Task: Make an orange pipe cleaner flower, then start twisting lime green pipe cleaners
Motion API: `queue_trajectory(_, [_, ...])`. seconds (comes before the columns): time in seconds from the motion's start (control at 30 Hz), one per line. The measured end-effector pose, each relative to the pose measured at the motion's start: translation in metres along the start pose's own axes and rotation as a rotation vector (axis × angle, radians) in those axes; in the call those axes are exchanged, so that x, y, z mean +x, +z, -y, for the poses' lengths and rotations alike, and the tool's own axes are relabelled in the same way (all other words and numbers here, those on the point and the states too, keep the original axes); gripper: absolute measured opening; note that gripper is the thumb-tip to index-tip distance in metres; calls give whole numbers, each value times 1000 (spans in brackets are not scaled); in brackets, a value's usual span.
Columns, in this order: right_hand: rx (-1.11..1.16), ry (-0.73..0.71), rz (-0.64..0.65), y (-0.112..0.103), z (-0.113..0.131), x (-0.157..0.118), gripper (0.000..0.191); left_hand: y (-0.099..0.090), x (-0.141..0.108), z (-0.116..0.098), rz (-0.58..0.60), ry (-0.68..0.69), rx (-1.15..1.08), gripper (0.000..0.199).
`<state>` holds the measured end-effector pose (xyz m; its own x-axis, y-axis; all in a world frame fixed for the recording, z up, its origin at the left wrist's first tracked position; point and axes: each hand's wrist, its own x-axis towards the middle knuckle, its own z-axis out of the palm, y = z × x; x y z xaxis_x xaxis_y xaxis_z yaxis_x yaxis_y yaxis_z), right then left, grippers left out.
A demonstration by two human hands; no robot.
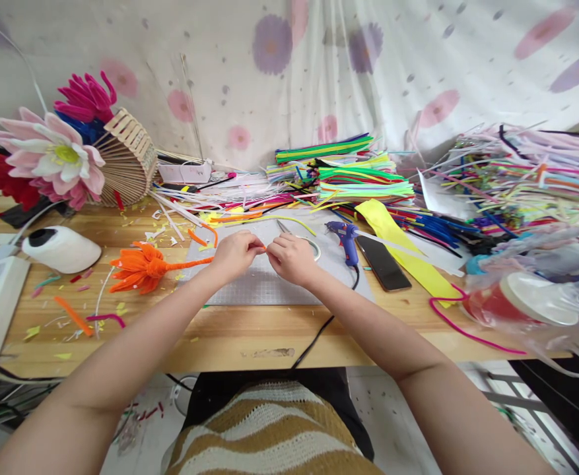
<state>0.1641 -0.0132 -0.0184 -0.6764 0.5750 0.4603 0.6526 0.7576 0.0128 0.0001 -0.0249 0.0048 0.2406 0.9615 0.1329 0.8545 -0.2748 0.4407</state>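
My left hand (237, 254) and my right hand (292, 257) meet over the grey cutting mat (234, 290), fingertips pinched together. Between them a tiny bit of orange pipe cleaner (265, 249) shows; the rest is covered by my fingers. An orange pipe-cleaner flower (140, 267) lies to the left, and its wrapped stem runs behind my left wrist. Whether the stem joins the piece in my fingers is hidden. Scissors (313, 247) with a pale handle lie partly behind my right hand. A blue glue gun (346, 243) rests on the mat's right side.
Behind the mat lie bundles of coloured pipe cleaners (363, 181). A phone (384, 262), yellow ribbon (408, 251) and bagged red cup (497, 300) are on the right. On the left stand a thread cone (62, 249) and a stick basket (128, 161) with fuzzy flowers.
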Motion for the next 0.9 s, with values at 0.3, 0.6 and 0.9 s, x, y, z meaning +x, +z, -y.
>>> queue_trajectory(0.3, [10, 125, -155, 14, 11, -7, 26, 2, 1, 6, -10, 14, -218, 15])
queue_trajectory(0.6, [149, 428, -368, 27, 29, 9, 26, 0, 15, 4, -84, -262, -744, 17])
queue_trajectory(0.9, [346, 492, -211, 18, 35, 20, 17, -9, 22, 16, -90, -258, -820, 24])
